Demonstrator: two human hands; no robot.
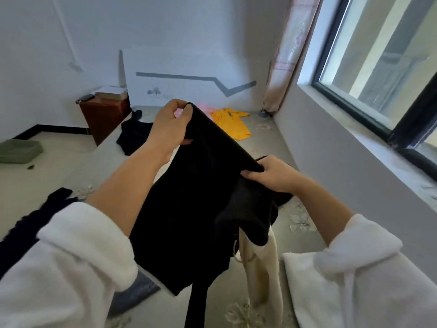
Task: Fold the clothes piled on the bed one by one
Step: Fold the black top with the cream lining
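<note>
A black garment [194,209] hangs in the air over the bed [272,143], stretched between both hands along its top edge. My left hand [169,126] pinches the far upper corner. My right hand [272,174] grips the nearer end of that edge. The cloth drops down toward me and hides part of a cream garment [262,268] lying below it. On the bed lie a yellow shirt [233,123], a pink piece [204,108] behind my left hand, and a dark garment [132,136] at the left edge.
A dark navy garment [35,218] lies at the near left. A white pillow [305,280] sits at the near right. A brown nightstand [104,114] stands left of the bed, a green cushion [19,151] on the floor. Wall and window [378,67] run along the right.
</note>
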